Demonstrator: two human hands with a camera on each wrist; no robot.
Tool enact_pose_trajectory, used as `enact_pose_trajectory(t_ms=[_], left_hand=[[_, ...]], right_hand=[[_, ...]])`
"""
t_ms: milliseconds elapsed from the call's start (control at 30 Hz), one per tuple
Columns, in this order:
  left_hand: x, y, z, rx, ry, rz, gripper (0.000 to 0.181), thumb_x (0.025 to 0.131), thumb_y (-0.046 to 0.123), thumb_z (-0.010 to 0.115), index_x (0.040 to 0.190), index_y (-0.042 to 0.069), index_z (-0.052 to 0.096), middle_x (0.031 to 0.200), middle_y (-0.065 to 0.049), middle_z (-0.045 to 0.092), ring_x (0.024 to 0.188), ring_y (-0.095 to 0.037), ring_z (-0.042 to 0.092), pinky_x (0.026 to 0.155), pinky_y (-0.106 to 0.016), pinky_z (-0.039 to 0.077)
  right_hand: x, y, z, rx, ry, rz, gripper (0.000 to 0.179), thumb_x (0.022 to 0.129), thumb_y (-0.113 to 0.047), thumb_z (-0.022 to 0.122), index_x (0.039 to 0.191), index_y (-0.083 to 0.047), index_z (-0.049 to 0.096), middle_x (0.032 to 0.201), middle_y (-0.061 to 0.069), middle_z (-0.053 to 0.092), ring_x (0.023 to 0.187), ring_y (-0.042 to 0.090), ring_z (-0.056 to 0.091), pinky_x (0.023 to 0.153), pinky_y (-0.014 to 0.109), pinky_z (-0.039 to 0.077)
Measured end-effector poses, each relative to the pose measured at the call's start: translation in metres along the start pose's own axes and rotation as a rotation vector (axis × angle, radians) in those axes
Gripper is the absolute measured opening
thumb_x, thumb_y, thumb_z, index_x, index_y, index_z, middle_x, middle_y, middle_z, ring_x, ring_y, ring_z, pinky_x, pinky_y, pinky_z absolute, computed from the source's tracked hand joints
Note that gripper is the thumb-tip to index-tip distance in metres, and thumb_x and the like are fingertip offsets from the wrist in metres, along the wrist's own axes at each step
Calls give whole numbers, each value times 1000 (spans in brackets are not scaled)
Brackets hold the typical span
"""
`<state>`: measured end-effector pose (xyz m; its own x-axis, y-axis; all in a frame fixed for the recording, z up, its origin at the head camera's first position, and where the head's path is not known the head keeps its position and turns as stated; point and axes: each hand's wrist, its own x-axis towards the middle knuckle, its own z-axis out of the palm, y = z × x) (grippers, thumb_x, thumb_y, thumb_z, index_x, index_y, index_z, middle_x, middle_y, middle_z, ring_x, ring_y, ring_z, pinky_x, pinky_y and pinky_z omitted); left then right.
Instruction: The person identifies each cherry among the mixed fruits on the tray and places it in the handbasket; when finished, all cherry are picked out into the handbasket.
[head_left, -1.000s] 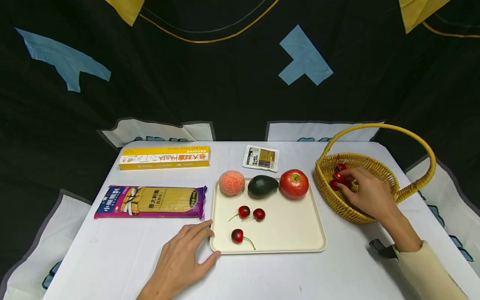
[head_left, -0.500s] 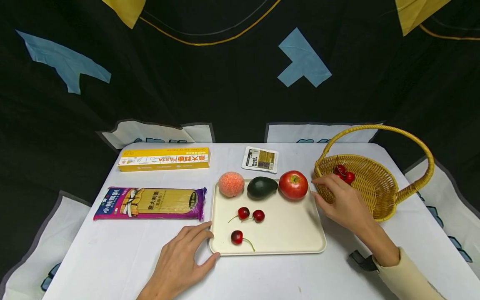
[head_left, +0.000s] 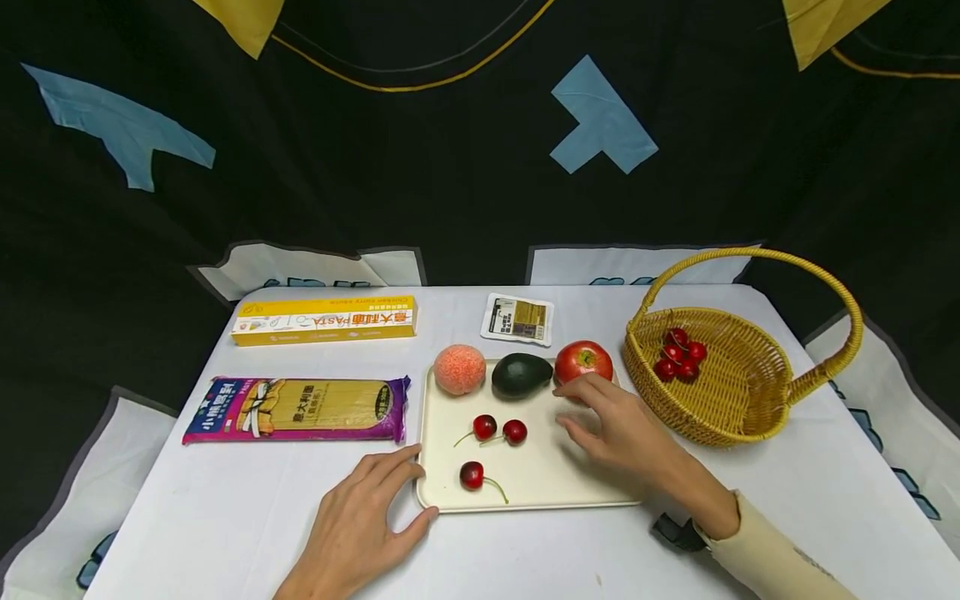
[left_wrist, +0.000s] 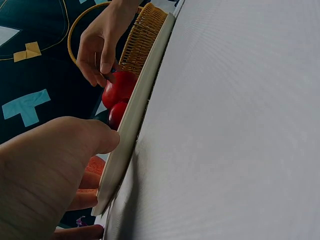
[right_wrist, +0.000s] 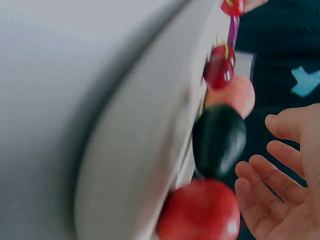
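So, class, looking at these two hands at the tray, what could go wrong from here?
The right hand is very close to the round red fruit and might bump it, perhaps rolling it off the tray.
The left hand touches the tray's edge; a push could set the loose cherries rolling.
Two cherries lie close together, so grasping one might nudge the other.

head: high, forward-down over bench (head_left: 525,558) | left wrist: low, toward basket (left_wrist: 144,40) | right wrist: closest, across tray (head_left: 540,479) | shared: tray
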<state>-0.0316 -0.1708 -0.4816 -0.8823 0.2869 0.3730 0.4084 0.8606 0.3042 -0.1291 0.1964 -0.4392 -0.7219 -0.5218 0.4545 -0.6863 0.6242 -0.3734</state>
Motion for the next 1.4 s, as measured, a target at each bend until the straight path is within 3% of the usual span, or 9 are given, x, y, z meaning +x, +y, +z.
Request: enact_pose_trajectory(t_ms=[267,633,733,1133,1400], left_hand=[[-1,0,-1,-4,-7,-1,42,79,51,90,109,26,76,141,4,70,119,-17,68,81,-41,64],[1,-1,-1,-10,-5,9,42,80,51,90,110,25,76,143,4,70,119,-17,67,85,-41,63],[1,-1,-2,-8,-12,5,42,80,52,89,111,25,76,143,4,69,119,-17,67,86,-41,63],[0,0,-1,-8,-27,-12,42,81,52,89,111,26,76,144,4,69,120,-17,67,87,-42,63],[0,0,-1,-5,-20,-9,41,81,52,89,110,26,76,143,4,70,120,-17,67,84,-42,64]], right_hand=[[6,-23,20,42,-149,28,34,94,-26,85,125,-15,73,123,-5,68,97,13,69,80,31,60],[15,-34,34,42,-283,12,29,99,-28,79,127,-18,74,130,-5,66,108,8,66,88,29,59],[16,-37,35,49,-308,18,27,99,-26,79,125,-19,74,128,-6,66,105,9,65,86,28,58],[14,-33,33,92,-332,24,19,97,-15,82,113,-21,74,113,-8,65,84,7,60,73,21,53],[8,-29,18,48,-269,72,21,96,-18,83,113,-25,73,114,-12,65,83,5,60,73,22,54]])
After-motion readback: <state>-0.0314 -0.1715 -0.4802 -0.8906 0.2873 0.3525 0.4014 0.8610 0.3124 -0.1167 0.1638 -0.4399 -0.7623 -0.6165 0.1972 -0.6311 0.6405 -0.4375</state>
